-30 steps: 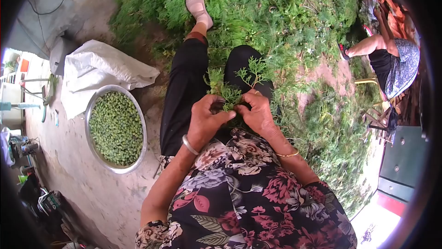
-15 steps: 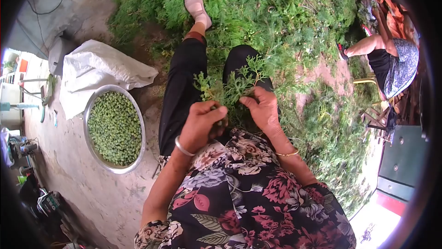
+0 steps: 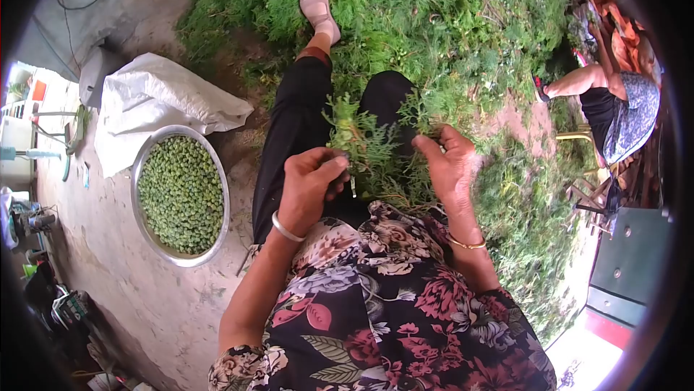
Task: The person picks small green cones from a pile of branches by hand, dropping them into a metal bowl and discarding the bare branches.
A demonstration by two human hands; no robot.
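Observation:
My left hand (image 3: 312, 185) is closed above my lap, thumb against the fingers; what it grips is hidden. Just beyond its fingertips are green evergreen sprigs (image 3: 365, 142), and a small pale strip shows beside its fingers. My right hand (image 3: 450, 163), apart from the left, pinches a feathery evergreen sprig (image 3: 413, 113) between thumb and forefinger. More cut greenery lies in my lap between the hands. To the left, a metal basin (image 3: 225, 207) on the floor holds many small green cones or berries.
A white sack (image 3: 170, 91) lies on the concrete floor beyond the basin. A large heap of evergreen branches (image 3: 434, 22) spreads ahead and right. At far right another person (image 3: 614, 102) sits near a dark green panel (image 3: 629, 250).
My hands have drawn apart: the right has moved right with its sprig, while the left stays closed near the same place. The view has shifted slightly.

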